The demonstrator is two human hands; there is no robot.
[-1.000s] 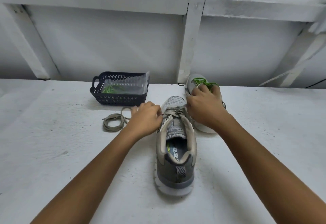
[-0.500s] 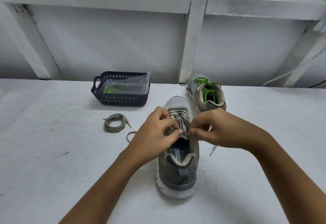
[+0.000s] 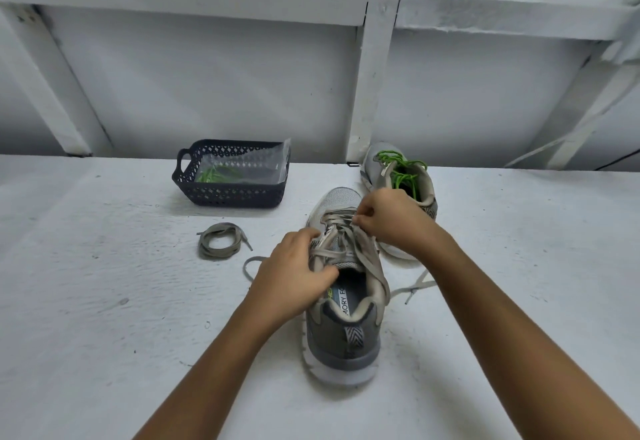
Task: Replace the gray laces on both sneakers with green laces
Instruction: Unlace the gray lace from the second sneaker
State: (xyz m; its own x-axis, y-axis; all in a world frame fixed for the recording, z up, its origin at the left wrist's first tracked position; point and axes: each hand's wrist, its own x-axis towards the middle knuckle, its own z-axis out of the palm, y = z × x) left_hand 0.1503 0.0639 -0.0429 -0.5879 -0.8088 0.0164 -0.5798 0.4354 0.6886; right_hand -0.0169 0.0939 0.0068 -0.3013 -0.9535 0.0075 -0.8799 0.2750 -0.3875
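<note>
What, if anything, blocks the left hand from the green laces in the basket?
Likely yes, it can reach: the basket is open-topped, with only the coiled gray lace lying between. But the left hand grips the near sneaker's lace, and the green laces sit in a clear bag.

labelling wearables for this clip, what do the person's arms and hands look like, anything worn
Nothing worn shows. Both forearms are bare to the frame edge, with no sleeves or cuffs. The left hand and right hand have no gloves, rings, watch or bands in view.

Soft, even, cool light with faint shadows; sharp focus, and wide-angle bending toward the edges.
</note>
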